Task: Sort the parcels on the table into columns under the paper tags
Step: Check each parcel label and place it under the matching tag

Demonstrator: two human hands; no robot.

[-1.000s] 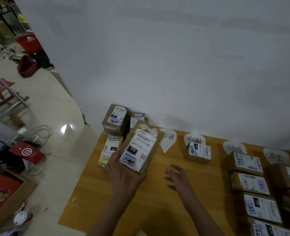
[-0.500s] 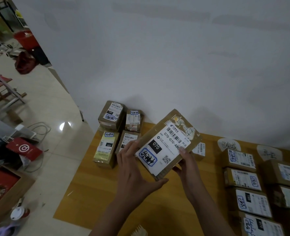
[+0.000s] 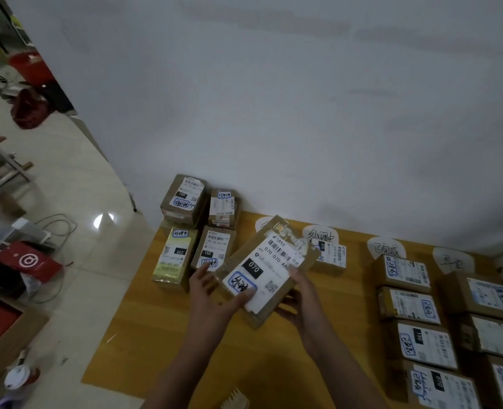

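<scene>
The parcel [image 3: 262,270] is held above the tabletop [image 3: 161,335], label up. Its long axis slants from near-left to far-right, far end raised. The left hand [image 3: 212,296] grips the near-left corner, thumb on the label. The right hand [image 3: 302,302] curls around the right edge. Loose parcels [image 3: 215,252] crowd the far-left corner. Paper tags [image 3: 321,235] line the wall, one partly hidden by the held parcel. Sorted parcels [image 3: 408,305] lie in columns on the right.
</scene>
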